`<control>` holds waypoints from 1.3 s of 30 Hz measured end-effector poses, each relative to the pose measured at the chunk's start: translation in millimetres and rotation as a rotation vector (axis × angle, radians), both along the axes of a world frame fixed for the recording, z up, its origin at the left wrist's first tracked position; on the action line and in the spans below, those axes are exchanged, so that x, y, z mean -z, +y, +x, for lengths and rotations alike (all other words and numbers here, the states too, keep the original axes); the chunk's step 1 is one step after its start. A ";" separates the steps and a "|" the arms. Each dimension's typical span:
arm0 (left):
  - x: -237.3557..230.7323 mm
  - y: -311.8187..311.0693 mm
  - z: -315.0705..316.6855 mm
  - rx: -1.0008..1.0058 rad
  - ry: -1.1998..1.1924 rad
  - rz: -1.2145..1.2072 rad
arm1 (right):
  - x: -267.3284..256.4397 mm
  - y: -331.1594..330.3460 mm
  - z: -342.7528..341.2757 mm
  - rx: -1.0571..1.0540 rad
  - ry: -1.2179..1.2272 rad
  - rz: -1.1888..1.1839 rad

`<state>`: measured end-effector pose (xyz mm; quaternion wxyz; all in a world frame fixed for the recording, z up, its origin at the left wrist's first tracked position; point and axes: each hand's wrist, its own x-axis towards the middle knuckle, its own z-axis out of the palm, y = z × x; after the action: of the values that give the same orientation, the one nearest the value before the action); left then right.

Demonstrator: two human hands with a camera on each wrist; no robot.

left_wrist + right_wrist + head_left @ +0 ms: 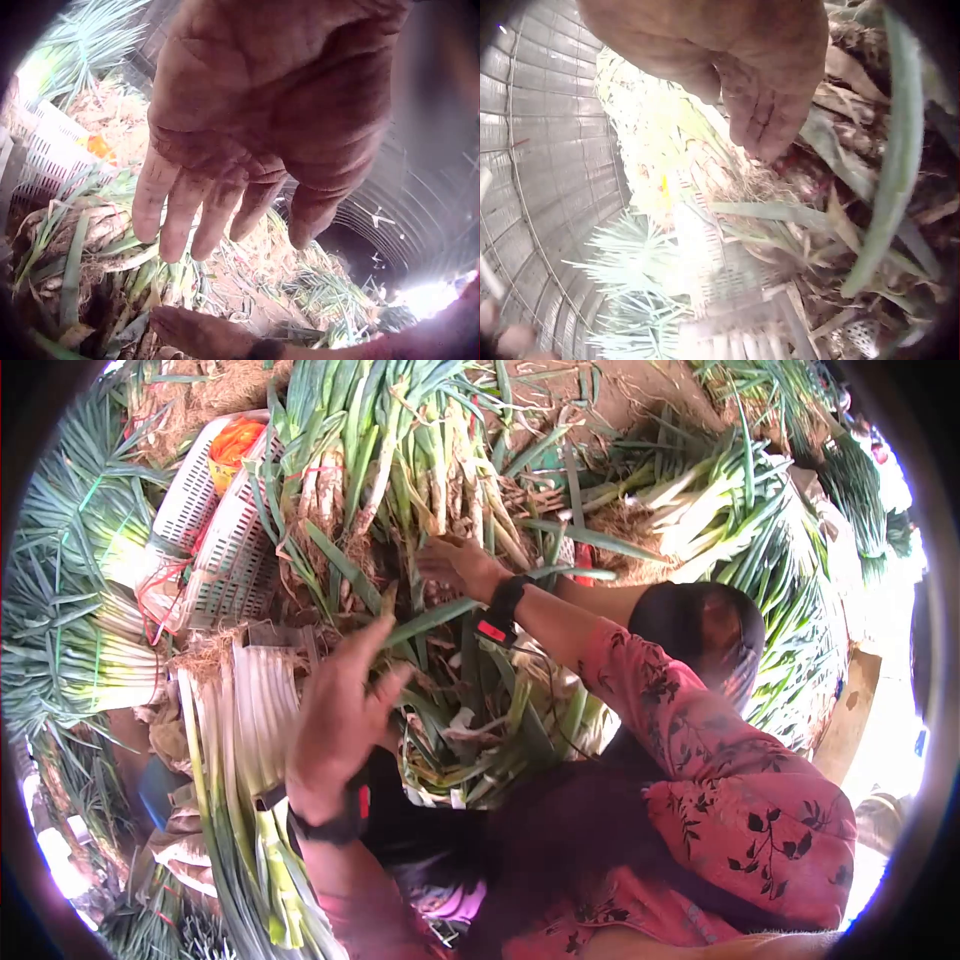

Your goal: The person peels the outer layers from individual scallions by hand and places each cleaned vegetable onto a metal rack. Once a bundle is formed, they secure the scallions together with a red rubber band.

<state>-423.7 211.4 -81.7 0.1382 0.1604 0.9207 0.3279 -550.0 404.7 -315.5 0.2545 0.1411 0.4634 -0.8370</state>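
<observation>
My left hand [335, 705] is raised over my lap, blurred in the head view, its palm bare and fingers spread in the left wrist view. My right hand [462, 565] reaches forward to the root ends of a heap of leeks [440, 470]. Its fingers [769, 124] lie close together and point down at the soil-covered roots [761, 191], with nothing seen in them. Just left of the raised hand, a row of trimmed leeks [230, 700] with pale stalks lies near my knee.
White slotted plastic crates [230, 550] stand at the left, one with an orange bag [235, 445]. Bundled leeks [80, 640] line the left edge; another large bundle [720, 510] lies at the right. Loose leaves and peelings [480, 730] cover the ground before me.
</observation>
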 end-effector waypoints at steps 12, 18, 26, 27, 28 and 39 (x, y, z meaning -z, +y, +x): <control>-11.2 -19.4 1.8 0.019 -0.196 0.096 | 19.6 -94.5 -175.3 0.117 -0.061 0.166; -6.0 -22.8 6.9 -0.006 -0.048 0.059 | -49.1 -72.1 -77.8 0.191 -0.174 0.100; 18.4 -26.2 6.2 -0.256 -0.064 0.381 | -46.1 -26.1 153.7 0.092 -0.232 -0.134; 20.9 -26.3 3.9 -0.286 -0.089 0.409 | -48.0 -22.7 159.1 0.049 -0.200 -0.177; 26.0 -26.4 0.9 -0.264 -0.088 0.412 | -62.0 -23.4 164.4 0.069 -0.193 -0.175; 28.0 30.0 -0.5 -0.610 -0.093 1.204 | -149.4 -1.3 205.5 -0.144 0.452 0.147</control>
<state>-424.1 241.4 -109.6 -0.0345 -0.0720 0.5745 0.8146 -344.5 403.4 -166.1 0.1925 -0.0653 0.5770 -0.7910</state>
